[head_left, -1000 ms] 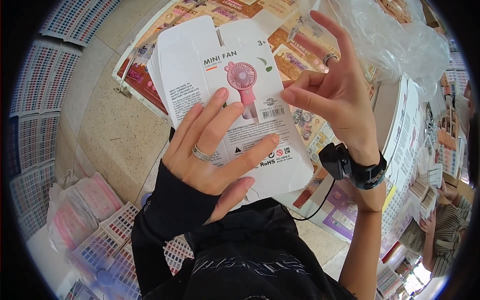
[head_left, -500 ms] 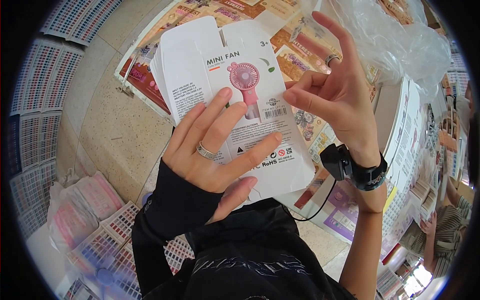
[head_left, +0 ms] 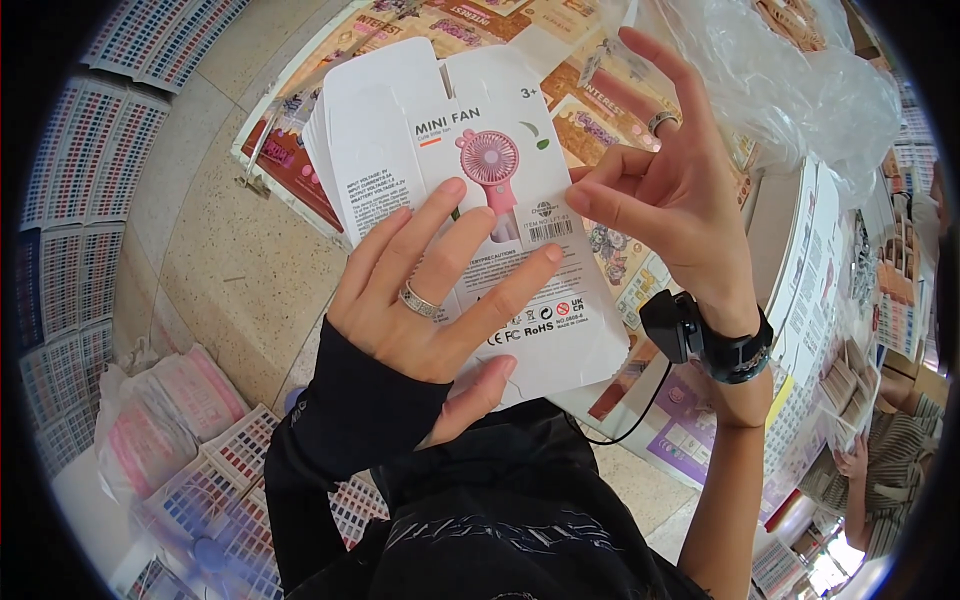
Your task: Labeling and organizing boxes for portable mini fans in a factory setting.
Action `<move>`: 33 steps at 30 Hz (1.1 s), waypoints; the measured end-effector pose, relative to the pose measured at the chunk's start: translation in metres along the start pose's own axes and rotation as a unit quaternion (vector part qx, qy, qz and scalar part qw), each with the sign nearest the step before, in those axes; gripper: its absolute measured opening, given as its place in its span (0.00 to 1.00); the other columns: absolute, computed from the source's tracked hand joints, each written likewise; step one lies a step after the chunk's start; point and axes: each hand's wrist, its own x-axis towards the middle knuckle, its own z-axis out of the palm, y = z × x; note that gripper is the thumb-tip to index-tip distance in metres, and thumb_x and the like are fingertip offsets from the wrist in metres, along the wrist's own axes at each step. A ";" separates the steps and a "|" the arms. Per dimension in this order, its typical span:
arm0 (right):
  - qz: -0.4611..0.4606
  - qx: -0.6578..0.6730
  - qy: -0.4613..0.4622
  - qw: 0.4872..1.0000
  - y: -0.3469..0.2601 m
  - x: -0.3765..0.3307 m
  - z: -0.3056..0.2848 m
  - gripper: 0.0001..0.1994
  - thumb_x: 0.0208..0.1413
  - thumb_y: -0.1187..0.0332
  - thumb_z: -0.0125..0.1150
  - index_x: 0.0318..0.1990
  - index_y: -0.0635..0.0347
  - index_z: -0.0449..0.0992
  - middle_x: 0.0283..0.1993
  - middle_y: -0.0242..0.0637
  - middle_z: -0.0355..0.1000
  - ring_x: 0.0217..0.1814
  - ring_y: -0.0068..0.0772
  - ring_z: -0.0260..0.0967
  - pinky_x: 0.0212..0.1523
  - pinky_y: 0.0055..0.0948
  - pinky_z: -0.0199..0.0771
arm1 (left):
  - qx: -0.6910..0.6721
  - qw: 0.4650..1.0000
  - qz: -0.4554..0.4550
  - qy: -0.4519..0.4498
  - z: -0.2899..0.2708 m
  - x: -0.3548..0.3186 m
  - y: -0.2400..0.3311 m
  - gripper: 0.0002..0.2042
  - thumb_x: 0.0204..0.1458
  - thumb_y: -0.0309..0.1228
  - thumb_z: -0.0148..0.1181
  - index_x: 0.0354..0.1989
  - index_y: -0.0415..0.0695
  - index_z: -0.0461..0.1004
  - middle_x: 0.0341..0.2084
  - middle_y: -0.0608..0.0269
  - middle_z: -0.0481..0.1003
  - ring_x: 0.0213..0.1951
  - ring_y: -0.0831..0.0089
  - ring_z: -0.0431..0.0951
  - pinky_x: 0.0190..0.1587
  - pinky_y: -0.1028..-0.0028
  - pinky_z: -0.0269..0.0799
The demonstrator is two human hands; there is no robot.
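Observation:
A stack of flat, unfolded white cardboard boxes [head_left: 385, 95] lies in front of me, the top one printed with a pink hand-held fan. My left hand [head_left: 420, 280], in a black sleeve, rests on the top box with fingers spread; the index fingertip is just below a small barcode label [head_left: 548, 222]. My right hand [head_left: 675, 185] is at the boxes' right edge, thumb and a bent finger pinched together beside the label and another finger raised. What the pinch holds is hidden. A black strapped device [head_left: 700, 340] with a cable is on my right wrist.
Beneath the boxes is a table with a colourful printed covering [head_left: 480, 25]. Crumpled clear plastic [head_left: 780, 90] lies at the far right. Stacked printed sheets [head_left: 90, 140] line the left floor, near a bagged pink pack [head_left: 180, 415]. A person in a striped top [head_left: 905, 470] handles flat pieces at right.
My left index fingertip has slid slightly up toward the barcode label, uncovering more print below. My right hand has barely moved. The person at right has shifted the flat pieces.

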 end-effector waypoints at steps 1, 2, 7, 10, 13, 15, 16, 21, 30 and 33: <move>0.000 -0.001 0.001 1.000 0.000 0.000 0.000 0.46 0.47 0.85 0.67 0.71 0.56 0.45 0.67 0.65 0.52 0.37 0.22 0.75 0.39 0.20 0.78 | 0.000 1.000 0.001 0.000 0.000 0.000 0.000 0.31 0.36 0.39 0.60 0.56 0.55 0.75 0.54 0.53 0.66 0.59 0.46 0.65 0.57 0.54 0.65; -0.004 -0.001 -0.001 1.000 0.001 0.000 0.000 0.46 0.47 0.85 0.67 0.71 0.56 0.45 0.67 0.65 0.53 0.37 0.22 0.75 0.39 0.20 0.78 | 0.000 1.000 -0.001 -0.001 0.000 0.000 0.000 0.31 0.36 0.39 0.60 0.56 0.53 0.74 0.54 0.53 0.66 0.59 0.46 0.65 0.57 0.54 0.65; -0.011 -0.007 -0.001 1.000 0.001 0.001 -0.001 0.46 0.47 0.85 0.67 0.71 0.56 0.46 0.67 0.64 0.53 0.37 0.22 0.75 0.38 0.20 0.78 | 0.007 1.000 -0.001 0.000 0.001 0.001 0.000 0.31 0.36 0.40 0.59 0.56 0.50 0.74 0.54 0.54 0.66 0.60 0.47 0.65 0.57 0.55 0.65; -0.010 -0.022 0.003 1.000 -0.001 0.000 0.001 0.46 0.46 0.86 0.67 0.70 0.56 0.46 0.68 0.64 0.50 0.37 0.23 0.75 0.40 0.22 0.79 | 0.008 1.000 0.002 0.003 0.001 0.002 0.001 0.31 0.37 0.41 0.58 0.56 0.50 0.74 0.53 0.53 0.66 0.59 0.47 0.65 0.56 0.55 0.65; -0.045 -0.095 0.023 0.994 -0.006 -0.002 0.008 0.49 0.41 0.85 0.71 0.70 0.56 0.48 0.71 0.55 0.46 0.40 0.26 0.75 0.44 0.26 0.78 | 0.014 1.000 -0.001 0.010 0.002 0.001 0.002 0.30 0.37 0.40 0.58 0.56 0.49 0.74 0.53 0.53 0.66 0.59 0.47 0.65 0.56 0.55 0.65; -0.069 -0.141 0.034 0.987 -0.009 -0.002 0.012 0.51 0.38 0.84 0.74 0.70 0.55 0.48 0.73 0.50 0.44 0.42 0.28 0.75 0.47 0.29 0.78 | 0.011 1.000 -0.008 0.009 0.002 0.001 0.003 0.30 0.37 0.40 0.59 0.55 0.48 0.74 0.53 0.52 0.67 0.59 0.47 0.65 0.57 0.55 0.65; -0.072 -0.140 0.033 0.987 -0.006 0.000 0.012 0.51 0.38 0.84 0.74 0.70 0.55 0.48 0.73 0.50 0.44 0.42 0.28 0.75 0.47 0.29 0.78 | 0.014 1.000 -0.009 0.010 0.001 0.000 0.002 0.30 0.37 0.40 0.59 0.55 0.48 0.74 0.53 0.52 0.67 0.59 0.47 0.65 0.57 0.55 0.65; -0.164 -0.182 0.048 0.968 0.014 0.009 -0.003 0.53 0.35 0.75 0.79 0.70 0.54 0.49 0.74 0.40 0.45 0.56 0.31 0.68 0.51 0.34 0.76 | -0.023 1.000 0.001 0.012 -0.001 0.001 0.003 0.33 0.37 0.38 0.61 0.58 0.41 0.70 0.52 0.51 0.67 0.59 0.44 0.66 0.58 0.57 0.64; -0.156 -0.272 0.072 0.947 0.012 -0.001 0.019 0.55 0.36 0.65 0.80 0.71 0.53 0.46 0.70 0.45 0.49 0.55 0.37 0.68 0.44 0.30 0.79 | -0.089 0.993 -0.044 0.059 0.007 -0.013 0.003 0.39 0.39 0.40 0.66 0.61 0.36 0.62 0.57 0.48 0.60 0.64 0.44 0.56 0.62 0.54 0.59; -0.178 -0.334 0.100 0.920 0.022 0.006 0.014 0.53 0.40 0.64 0.78 0.71 0.54 0.46 0.70 0.48 0.49 0.56 0.40 0.68 0.43 0.31 0.80 | 0.024 0.997 -0.040 0.062 0.005 -0.018 0.006 0.39 0.41 0.42 0.68 0.62 0.36 0.61 0.59 0.48 0.59 0.66 0.42 0.53 0.65 0.53 0.55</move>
